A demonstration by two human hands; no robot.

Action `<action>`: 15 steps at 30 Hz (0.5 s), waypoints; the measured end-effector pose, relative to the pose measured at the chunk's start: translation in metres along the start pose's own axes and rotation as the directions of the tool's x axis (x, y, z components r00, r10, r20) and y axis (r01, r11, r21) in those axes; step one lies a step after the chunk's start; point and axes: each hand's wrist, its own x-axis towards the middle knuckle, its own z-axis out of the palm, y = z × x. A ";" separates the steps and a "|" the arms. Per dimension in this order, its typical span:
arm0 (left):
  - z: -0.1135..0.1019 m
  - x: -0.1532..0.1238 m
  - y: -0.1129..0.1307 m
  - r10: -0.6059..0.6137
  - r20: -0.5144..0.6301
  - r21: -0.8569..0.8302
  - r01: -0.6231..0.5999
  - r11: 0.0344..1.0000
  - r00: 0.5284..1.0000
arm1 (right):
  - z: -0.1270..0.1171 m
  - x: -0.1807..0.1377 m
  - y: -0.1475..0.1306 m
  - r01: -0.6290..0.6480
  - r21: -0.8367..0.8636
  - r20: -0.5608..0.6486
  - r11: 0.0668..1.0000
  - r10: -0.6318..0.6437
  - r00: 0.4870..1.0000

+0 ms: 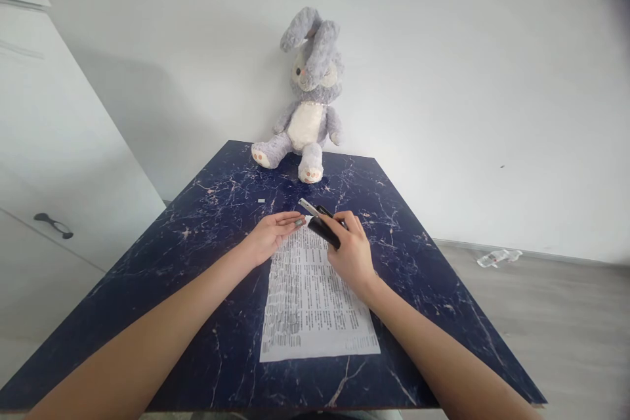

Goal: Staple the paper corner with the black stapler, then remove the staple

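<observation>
Stapler (323, 232) first: black with a silvery rail (308, 207), up in the right hand (352, 249) over the far end of a printed sheet (322, 315) on a dark blue marbled table (197, 256). Looks opened up, with the rail sticking out apart from the black body and pointing away, a bit to the left. Right hand wrapped round the near end, pretty secure by the look of it.

Left hand (266, 237) just beside it, fingers nearly straight and bunched together, narrow at the tips, holding a small grey piece (298, 222). Probably a strip of staples, but too tiny to swear to. Can't make out the thumb's exact hold either.

Step in hand, at a guess: loading, with the piece not yet in the rail. For the next move, hold the stapler steady and open, bring the piece across the short gap, match its direction to the channel and lower it in flat. Go gently, easy to fumble something that small.

Also around: a small pale piece (261, 201) lying on the table beyond the left hand, and a plush rabbit (308, 125) sitting at the far edge, well out of the way.
</observation>
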 end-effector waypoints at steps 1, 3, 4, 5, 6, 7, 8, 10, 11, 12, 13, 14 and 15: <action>-0.002 0.001 -0.001 0.027 -0.037 -0.001 -0.028 1.000 0.999 | 0.002 0.000 0.003 -0.075 0.105 0.018 0.992 0.074 0.997; -0.004 0.003 -0.001 0.096 -0.094 0.012 -0.095 0.995 0.991 | 0.006 -0.001 0.009 -0.217 0.230 0.098 0.949 0.199 0.975; -0.004 0.004 -0.001 0.139 -0.112 0.029 -0.137 0.990 0.984 | 0.008 -0.002 0.011 -0.269 0.240 0.150 0.933 0.238 0.960; -0.004 0.003 -0.001 0.186 -0.116 0.053 -0.181 0.982 0.976 | 0.009 -0.002 0.013 -0.305 0.228 0.195 0.925 0.263 0.945; -0.003 0.003 -0.001 0.231 -0.106 0.085 -0.223 0.971 0.967 | 0.010 -0.002 0.014 -0.317 0.210 0.225 0.925 0.270 0.936; -0.001 0.001 0.000 0.271 -0.085 0.124 -0.260 0.958 0.959 | 0.009 -0.002 0.014 -0.305 0.198 0.228 0.931 0.259 0.939; 0.001 0.000 0.000 0.304 -0.055 0.168 -0.292 0.942 0.951 | 0.007 -0.001 0.013 -0.275 0.195 0.200 0.941 0.237 0.951; 0.005 -0.005 0.001 0.344 0.026 0.264 -0.339 0.903 0.938 | 0.000 0.001 0.010 -0.179 0.218 0.071 0.959 0.168 0.983; 0.007 -0.007 0.001 0.348 0.070 0.305 -0.353 0.885 0.935 | -0.004 0.002 0.007 -0.117 0.242 -0.004 0.963 0.122 0.993; 0.009 -0.009 0.001 0.345 0.113 0.334 -0.363 0.870 0.932 | -0.007 0.003 0.005 -0.048 0.272 -0.066 0.961 0.069 0.995; 0.010 -0.011 0.001 0.337 0.154 0.350 -0.370 0.860 0.929 | -0.010 0.004 0.003 0.023 0.305 -0.107 0.952 0.010 0.994; 0.011 -0.013 0.000 0.324 0.189 0.358 -0.372 0.856 0.927 | -0.011 0.005 0.002 0.096 0.339 -0.131 0.936 -0.054 0.990; 0.012 -0.014 0.000 0.312 0.218 0.360 -0.373 0.855 0.925 | -0.012 0.004 0.000 0.164 0.368 -0.145 0.915 -0.118 0.982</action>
